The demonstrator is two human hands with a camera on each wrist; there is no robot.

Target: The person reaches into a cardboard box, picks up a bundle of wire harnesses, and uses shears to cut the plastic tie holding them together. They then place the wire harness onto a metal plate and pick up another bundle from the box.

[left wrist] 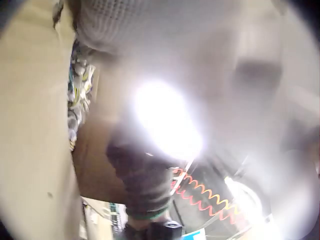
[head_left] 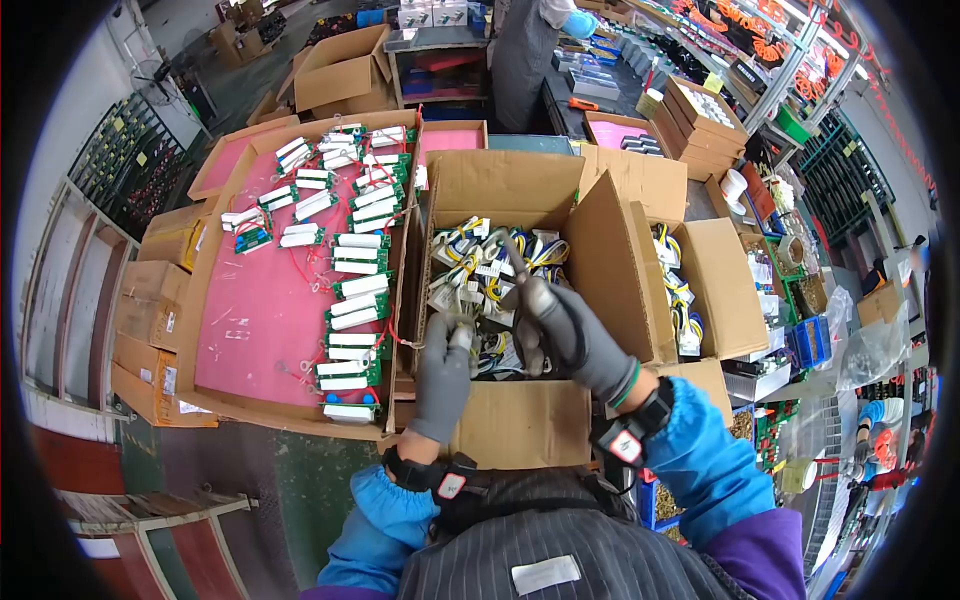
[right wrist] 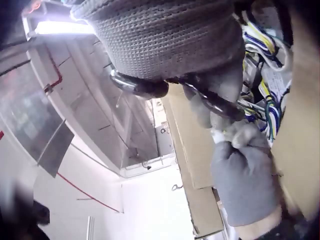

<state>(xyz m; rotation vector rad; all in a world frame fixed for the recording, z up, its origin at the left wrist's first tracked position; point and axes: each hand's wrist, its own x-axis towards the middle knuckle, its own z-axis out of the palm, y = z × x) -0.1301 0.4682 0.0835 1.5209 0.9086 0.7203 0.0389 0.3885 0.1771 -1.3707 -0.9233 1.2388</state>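
Observation:
Both hands wear grey gloves and work close together over an open cardboard box (head_left: 520, 425). Bundles of white, yellow and blue wires (head_left: 470, 260) with white labels fill it. My right hand (head_left: 580, 340) grips a hand tool with dark, glossy handles (right wrist: 140, 86); its exact kind is unclear. One slim end of it sticks out past the thumb in the head view. My left hand (head_left: 443, 385) pinches a small white piece (right wrist: 219, 135) between thumb and fingers, right by the right fingertips. Glare and blur hide most of the left wrist view.
At left, a shallow carton with a pink base (head_left: 255, 320) carries rows of green boards with white blocks (head_left: 358, 285). Another open box (head_left: 720, 290) of wire bundles stands at right. Beyond are a bench with parts and another person (head_left: 525, 70).

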